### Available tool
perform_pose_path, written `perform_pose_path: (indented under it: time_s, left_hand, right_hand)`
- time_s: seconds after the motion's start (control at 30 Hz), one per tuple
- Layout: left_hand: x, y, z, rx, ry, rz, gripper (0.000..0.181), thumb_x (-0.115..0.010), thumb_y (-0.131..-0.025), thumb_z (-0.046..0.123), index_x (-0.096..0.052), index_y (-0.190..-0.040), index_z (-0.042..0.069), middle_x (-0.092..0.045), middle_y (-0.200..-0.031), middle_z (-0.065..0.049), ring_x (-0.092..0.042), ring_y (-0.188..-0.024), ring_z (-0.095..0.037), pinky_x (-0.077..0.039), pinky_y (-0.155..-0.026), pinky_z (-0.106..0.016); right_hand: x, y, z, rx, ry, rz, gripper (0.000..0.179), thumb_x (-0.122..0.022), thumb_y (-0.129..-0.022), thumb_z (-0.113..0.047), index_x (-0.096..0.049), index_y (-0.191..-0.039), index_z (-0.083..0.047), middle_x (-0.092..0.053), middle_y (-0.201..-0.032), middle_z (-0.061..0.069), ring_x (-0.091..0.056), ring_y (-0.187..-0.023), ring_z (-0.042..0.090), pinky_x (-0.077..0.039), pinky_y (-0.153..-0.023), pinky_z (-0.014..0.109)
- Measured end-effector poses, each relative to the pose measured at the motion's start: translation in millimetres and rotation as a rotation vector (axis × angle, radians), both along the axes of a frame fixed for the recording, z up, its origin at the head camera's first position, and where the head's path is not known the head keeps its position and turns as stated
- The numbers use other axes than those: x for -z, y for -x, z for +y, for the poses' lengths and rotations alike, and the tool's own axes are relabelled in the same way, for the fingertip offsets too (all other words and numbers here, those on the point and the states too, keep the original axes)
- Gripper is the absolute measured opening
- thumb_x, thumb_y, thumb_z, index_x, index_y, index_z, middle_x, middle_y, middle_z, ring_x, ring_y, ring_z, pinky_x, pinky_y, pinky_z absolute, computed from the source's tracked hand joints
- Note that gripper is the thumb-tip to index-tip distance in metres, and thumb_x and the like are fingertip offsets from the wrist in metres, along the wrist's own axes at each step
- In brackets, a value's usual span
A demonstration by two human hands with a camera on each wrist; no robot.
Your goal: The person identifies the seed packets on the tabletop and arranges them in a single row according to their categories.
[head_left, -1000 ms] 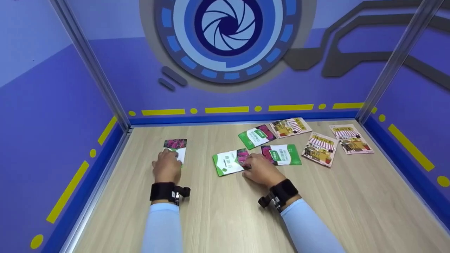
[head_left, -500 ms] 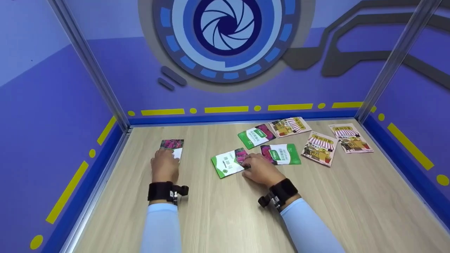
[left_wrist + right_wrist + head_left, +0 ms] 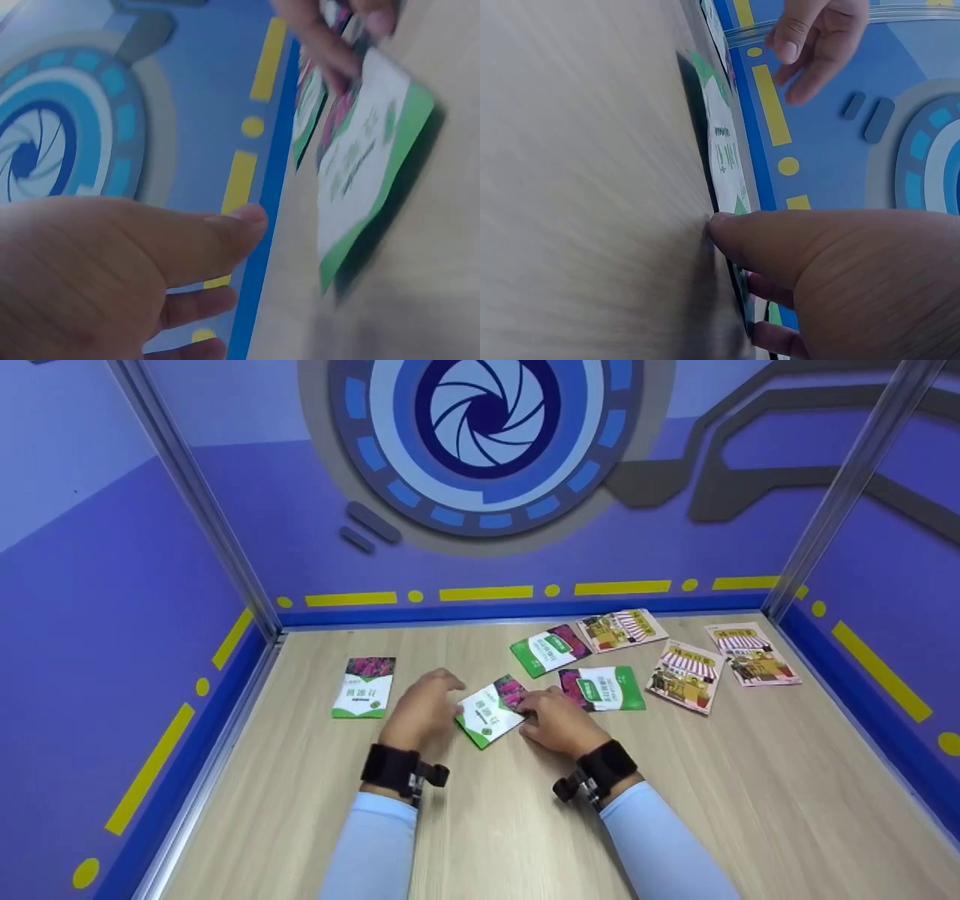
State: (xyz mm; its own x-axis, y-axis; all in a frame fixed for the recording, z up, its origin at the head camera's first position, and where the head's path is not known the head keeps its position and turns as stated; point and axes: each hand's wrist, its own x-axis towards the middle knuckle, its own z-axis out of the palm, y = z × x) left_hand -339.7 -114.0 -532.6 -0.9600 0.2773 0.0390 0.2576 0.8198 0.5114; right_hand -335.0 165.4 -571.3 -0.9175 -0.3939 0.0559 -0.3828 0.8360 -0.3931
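Between the hands is a white and green seed packet (image 3: 487,714) with a flower picture, tilted and slightly raised off the table on its left side. My right hand (image 3: 561,721) pinches its right end; in the right wrist view the thumb (image 3: 742,232) lies along one edge, with fingers on the other side. Just left of the packet my left hand (image 3: 424,706) reaches in with fingers extended, holding nothing. In the left wrist view the left thumb (image 3: 225,232) is apart from the packet. A similar seed packet (image 3: 364,690) lies flat at the far left.
Behind the right hand lie a green and magenta packet (image 3: 604,690) and another (image 3: 550,650). Several shop-picture packets, such as the awning one (image 3: 684,676), spread across the back right. Blue panels (image 3: 450,562) enclose the wooden table (image 3: 480,825).
My left hand has let go of the far-left packet, leaving it flat, and moved right towards the middle packet. That packet has turned in my right hand, its left end swinging nearer.
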Motion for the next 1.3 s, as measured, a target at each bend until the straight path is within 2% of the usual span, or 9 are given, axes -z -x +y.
perform_pose_path:
  time_s: [0.13,0.2,0.27,0.43,0.7,0.9,1.03,1.17,1.3]
  left_hand:
    - [6.7,-0.8,20.2,0.152,0.07,0.047,0.037,-0.085,-0.101,0.012,-0.081,-0.138,0.009,-0.073,-0.146,-0.009,-0.068,-0.142,-0.032,-0.057,-0.122,-0.048]
    - [10.6,-1.1,25.3,0.19,0.109,0.065,0.037,-0.088,-0.098,0.012,-0.083,-0.135,0.009,-0.075,-0.143,-0.009,-0.07,-0.138,-0.032,-0.058,-0.119,-0.048]
    - [14.0,-1.8,28.0,0.197,0.143,0.078,0.037,-0.092,-0.096,0.013,-0.085,-0.132,0.01,-0.078,-0.138,-0.009,-0.073,-0.133,-0.031,-0.061,-0.115,-0.048]
    - [19.4,-4.1,32.4,0.171,0.163,0.084,0.036,-0.096,-0.091,0.015,-0.087,-0.126,0.009,-0.08,-0.125,-0.009,-0.077,-0.12,-0.032,-0.065,-0.104,-0.05]
    - [25.4,-4.8,42.2,0.123,0.211,0.087,0.038,-0.098,-0.09,0.021,-0.087,-0.123,0.007,-0.076,-0.121,-0.011,-0.072,-0.113,-0.03,-0.063,-0.101,-0.046]
    - [30.7,-3.0,47.8,0.075,0.263,0.123,0.034,-0.097,-0.092,0.03,-0.087,-0.115,0.008,-0.073,-0.121,-0.011,-0.069,-0.108,-0.031,-0.061,-0.098,-0.051]
    - [30.3,-3.7,47.4,0.013,0.297,0.137,0.031,-0.097,-0.092,0.033,-0.084,-0.102,0.006,-0.075,-0.114,-0.01,-0.07,-0.104,-0.031,-0.061,-0.097,-0.054]
    - [28.2,-4.1,43.9,-0.021,0.287,0.136,0.033,-0.096,-0.093,0.032,-0.078,-0.089,0.005,-0.077,-0.103,-0.013,-0.072,-0.097,-0.033,-0.062,-0.093,-0.053]
    - [29.9,-3.4,40.8,-0.042,0.272,0.132,0.033,-0.095,-0.095,0.031,-0.079,-0.089,0.002,-0.078,-0.1,-0.014,-0.073,-0.097,-0.034,-0.063,-0.092,-0.053]
  right_hand:
    - [1.5,3.1,1.1,0.018,0.011,-0.006,0.037,-0.086,-0.102,-0.027,-0.082,-0.137,-0.014,-0.08,-0.144,0.005,-0.067,-0.132,0.03,-0.056,-0.119,0.051]
    - [1.9,4.4,1.3,0.021,0.014,-0.018,0.038,-0.085,-0.103,-0.027,-0.082,-0.138,-0.014,-0.079,-0.145,0.005,-0.067,-0.134,0.03,-0.056,-0.121,0.051]
    - [1.8,5.4,1.7,0.007,0.021,-0.015,0.04,-0.085,-0.103,-0.025,-0.08,-0.14,-0.013,-0.076,-0.151,0.007,-0.067,-0.139,0.033,-0.054,-0.124,0.053]
    - [-0.3,4.7,2.2,-0.035,0.039,0.016,0.045,-0.084,-0.102,-0.021,-0.077,-0.144,-0.009,-0.065,-0.165,0.015,-0.061,-0.154,0.04,-0.047,-0.132,0.058]
    - [-2.4,0.7,0.0,-0.023,0.027,0.005,0.042,-0.083,-0.103,-0.024,-0.079,-0.141,-0.01,-0.056,-0.174,0.013,-0.055,-0.159,0.041,-0.047,-0.132,0.058]
    - [-4.1,-0.7,-0.3,-0.041,0.008,-0.013,0.038,-0.083,-0.104,-0.025,-0.079,-0.138,-0.01,-0.06,-0.169,0.016,-0.057,-0.159,0.039,-0.046,-0.133,0.057]
    - [-3.7,-0.7,0.8,-0.053,0.015,-0.031,0.039,-0.084,-0.103,-0.023,-0.078,-0.139,-0.007,-0.066,-0.163,0.019,-0.061,-0.154,0.041,-0.047,-0.132,0.058]
    - [-2.5,-0.3,1.8,-0.051,0.03,-0.041,0.037,-0.083,-0.103,-0.021,-0.079,-0.137,-0.006,-0.068,-0.16,0.02,-0.063,-0.153,0.041,-0.047,-0.132,0.057]
    - [-3.0,-1.4,2.5,-0.063,0.03,-0.037,0.036,-0.084,-0.103,-0.021,-0.08,-0.135,-0.005,-0.07,-0.158,0.02,-0.064,-0.152,0.041,-0.048,-0.131,0.057]
